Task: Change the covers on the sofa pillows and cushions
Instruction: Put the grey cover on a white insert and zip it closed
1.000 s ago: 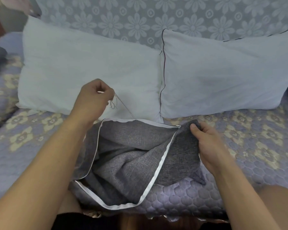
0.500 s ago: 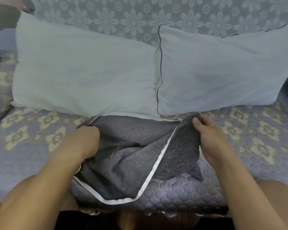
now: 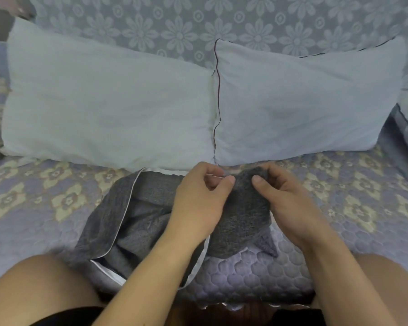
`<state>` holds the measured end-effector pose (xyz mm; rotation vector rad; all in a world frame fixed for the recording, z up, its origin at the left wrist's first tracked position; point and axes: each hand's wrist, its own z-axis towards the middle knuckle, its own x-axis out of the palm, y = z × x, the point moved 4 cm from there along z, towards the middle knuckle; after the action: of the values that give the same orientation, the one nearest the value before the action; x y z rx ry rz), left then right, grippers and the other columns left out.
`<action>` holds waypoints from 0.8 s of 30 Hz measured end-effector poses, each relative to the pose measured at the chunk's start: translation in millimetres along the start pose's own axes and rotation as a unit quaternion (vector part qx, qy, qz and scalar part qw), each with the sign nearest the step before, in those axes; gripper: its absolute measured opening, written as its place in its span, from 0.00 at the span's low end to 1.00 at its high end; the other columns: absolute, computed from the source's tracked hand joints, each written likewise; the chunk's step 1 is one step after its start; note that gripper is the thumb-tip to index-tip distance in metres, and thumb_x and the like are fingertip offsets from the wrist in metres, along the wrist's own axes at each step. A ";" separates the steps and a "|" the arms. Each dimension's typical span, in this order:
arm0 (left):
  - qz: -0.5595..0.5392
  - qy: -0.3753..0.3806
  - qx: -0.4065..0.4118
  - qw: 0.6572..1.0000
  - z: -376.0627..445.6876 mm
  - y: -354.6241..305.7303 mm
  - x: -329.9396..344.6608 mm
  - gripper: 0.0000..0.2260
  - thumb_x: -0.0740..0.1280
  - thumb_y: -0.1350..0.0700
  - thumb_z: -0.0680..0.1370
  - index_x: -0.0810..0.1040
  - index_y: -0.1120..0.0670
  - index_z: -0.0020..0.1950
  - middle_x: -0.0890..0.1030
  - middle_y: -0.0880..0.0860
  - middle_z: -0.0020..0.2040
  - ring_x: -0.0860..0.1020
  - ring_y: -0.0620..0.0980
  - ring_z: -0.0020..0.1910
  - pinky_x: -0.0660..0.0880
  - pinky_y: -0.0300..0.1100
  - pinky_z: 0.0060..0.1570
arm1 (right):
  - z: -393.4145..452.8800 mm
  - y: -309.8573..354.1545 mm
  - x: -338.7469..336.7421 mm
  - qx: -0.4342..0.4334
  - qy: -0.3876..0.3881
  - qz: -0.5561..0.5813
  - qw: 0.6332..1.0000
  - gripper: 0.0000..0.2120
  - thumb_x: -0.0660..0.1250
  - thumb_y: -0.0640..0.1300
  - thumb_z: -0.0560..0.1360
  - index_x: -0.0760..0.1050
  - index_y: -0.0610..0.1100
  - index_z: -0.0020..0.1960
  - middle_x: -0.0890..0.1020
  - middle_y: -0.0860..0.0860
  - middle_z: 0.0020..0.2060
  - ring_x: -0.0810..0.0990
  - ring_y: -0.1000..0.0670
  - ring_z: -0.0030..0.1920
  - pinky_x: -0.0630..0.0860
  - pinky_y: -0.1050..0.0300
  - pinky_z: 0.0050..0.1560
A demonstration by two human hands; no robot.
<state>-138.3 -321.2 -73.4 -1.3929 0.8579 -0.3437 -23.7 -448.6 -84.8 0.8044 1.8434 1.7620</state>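
Both hands are brought close together over the far corner of a grey cushion cover (image 3: 146, 222) that lies crumpled on the quilted sofa seat (image 3: 375, 222). That corner is pinched by the left hand (image 3: 198, 203) between thumb and curled fingers, with a thin pale edge or thread seen across its fingertips; which of the two it is cannot be told. The same bunched corner is gripped from the other side by the right hand (image 3: 290, 203), its thumb laid on top of the grey cloth. A white trim is seen along the cover's open edge, which is spread toward the near side of the seat. Behind the cover, two pale pillows are propped against the flower-patterned sofa back (image 3: 222, 22): the left pillow (image 3: 104, 102) and the right pillow (image 3: 304, 107), touching along a dark piped seam. Bare knees are visible at the bottom corners.
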 end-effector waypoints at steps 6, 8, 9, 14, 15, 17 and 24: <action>-0.037 0.000 0.017 0.999 -8.1 -2.5 6.0 0.06 0.75 0.56 0.76 0.84 0.45 0.43 0.84 0.45 0.37 0.80 0.39 0.38 0.73 0.31 0.40 | -8.7 9.6 2.3 -0.028 0.000 -0.143 0.989 0.10 0.72 0.39 0.75 0.82 0.54 0.51 0.85 0.54 0.47 0.84 0.53 0.50 0.80 0.50 0.55; 0.037 -0.019 0.057 0.998 -12.8 -7.2 4.7 0.05 0.75 0.55 0.76 0.85 0.45 0.44 0.84 0.42 0.38 0.81 0.38 0.41 0.73 0.30 0.41 | -10.5 14.4 5.4 -0.047 -0.010 -0.195 0.980 0.09 0.74 0.41 0.75 0.84 0.55 0.50 0.86 0.57 0.46 0.84 0.57 0.49 0.79 0.53 0.54; 0.079 -0.034 0.084 0.993 -15.5 -11.0 3.8 0.04 0.74 0.55 0.76 0.85 0.45 0.45 0.84 0.42 0.39 0.81 0.38 0.42 0.74 0.31 0.42 | -11.5 16.8 7.1 -0.055 -0.016 -0.207 0.977 0.08 0.74 0.42 0.75 0.84 0.54 0.50 0.86 0.58 0.45 0.83 0.58 0.49 0.79 0.55 0.54; -0.005 -0.027 0.071 0.997 -14.5 -20.8 -3.1 0.09 0.74 0.60 0.75 0.83 0.46 0.41 0.83 0.44 0.37 0.80 0.39 0.38 0.74 0.33 0.41 | -17.8 29.8 13.2 -0.116 -0.063 -0.272 0.953 0.06 0.72 0.45 0.75 0.83 0.55 0.49 0.84 0.64 0.44 0.81 0.62 0.50 0.74 0.70 0.49; -0.052 -0.014 0.050 0.997 -12.7 -22.2 -4.0 0.10 0.74 0.61 0.76 0.83 0.46 0.40 0.83 0.45 0.36 0.80 0.39 0.37 0.74 0.34 0.41 | -18.4 34.0 14.3 -0.135 -0.075 -0.284 0.946 0.05 0.72 0.45 0.75 0.83 0.54 0.49 0.83 0.64 0.44 0.81 0.61 0.50 0.74 0.70 0.48; -0.095 -0.002 0.037 0.995 -8.5 -26.9 -6.0 0.11 0.73 0.63 0.76 0.83 0.46 0.41 0.81 0.46 0.34 0.78 0.42 0.35 0.74 0.39 0.41 | -19.2 43.1 17.7 -0.181 -0.093 -0.305 0.931 0.04 0.72 0.44 0.75 0.82 0.52 0.48 0.83 0.62 0.43 0.81 0.60 0.48 0.75 0.67 0.46; -0.111 -0.037 0.045 0.992 1.3 -38.3 -18.6 0.16 0.68 0.69 0.76 0.75 0.49 0.37 0.70 0.42 0.28 0.67 0.41 0.28 0.66 0.34 0.30 | -23.2 66.3 14.4 -0.216 -0.205 -0.286 0.911 0.04 0.71 0.43 0.76 0.81 0.52 0.45 0.83 0.64 0.39 0.79 0.66 0.42 0.69 0.75 0.41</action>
<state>-139.6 -315.0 -31.3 -1.4107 0.6205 -0.4910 -43.7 -455.0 -16.2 0.3628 1.1807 1.3989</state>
